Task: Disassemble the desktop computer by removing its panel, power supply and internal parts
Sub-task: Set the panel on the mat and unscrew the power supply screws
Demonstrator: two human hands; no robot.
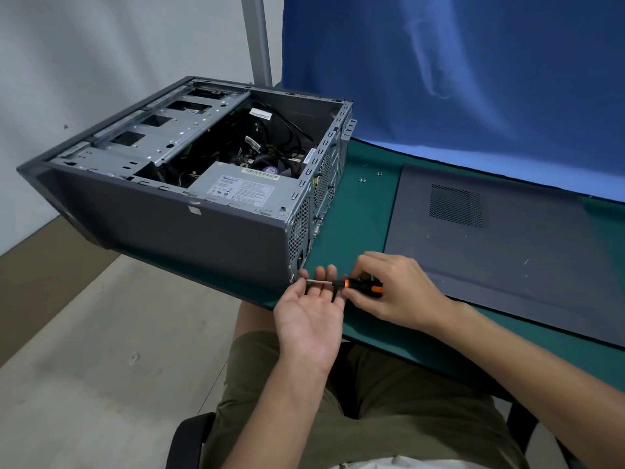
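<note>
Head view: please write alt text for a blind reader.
A person's right hand grips a black-and-orange screwdriver, tip at the rear corner of an open dark grey metal computer case, with the left hand palm up under the shaft. The case rests on a green table, a silver power supply inside; its flat grey side panel lies to the right.

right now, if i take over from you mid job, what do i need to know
Hands: the right hand grips the screwdriver, its tip at the lower rear corner of the case. The left hand is open, palm up under the shaft.
Done: the panel is off and lies flat on the table, right of the case. Two screws lie beside it.
Left: the power supply and the other parts are still inside.
</note>
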